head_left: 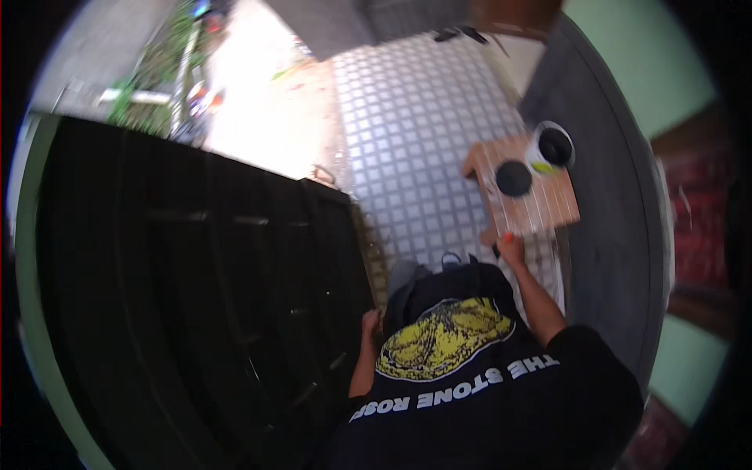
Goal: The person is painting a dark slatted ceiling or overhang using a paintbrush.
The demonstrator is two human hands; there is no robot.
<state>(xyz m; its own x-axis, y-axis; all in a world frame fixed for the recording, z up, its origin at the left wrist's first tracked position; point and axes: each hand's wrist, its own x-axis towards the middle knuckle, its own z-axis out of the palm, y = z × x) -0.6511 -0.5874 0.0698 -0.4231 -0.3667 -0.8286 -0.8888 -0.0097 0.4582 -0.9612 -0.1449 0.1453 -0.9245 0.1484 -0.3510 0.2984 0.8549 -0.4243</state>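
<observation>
My right hand (512, 252) is closed around a small orange-and-black handled tool (508, 236) whose exact kind is too small to tell. The hand is by the near edge of a low wooden stool (540, 210). On the stool, a dark round lid or disc (514, 178) lies beside a white tub (544, 131) with a dark inside. Low at my left side, my left hand (371, 323) hangs next to a dark slatted panel (235, 266). Its fingers are blurred and partly turned away, and nothing can be seen in them.
Pale square tiles (407, 133) cover the walkway ahead. A grey panel (611, 204) rises along the right, beside a green wall (658, 78). Another grey object (368, 23) juts in at the top. Bright ground and plants (160, 74) lie beyond the dark panel.
</observation>
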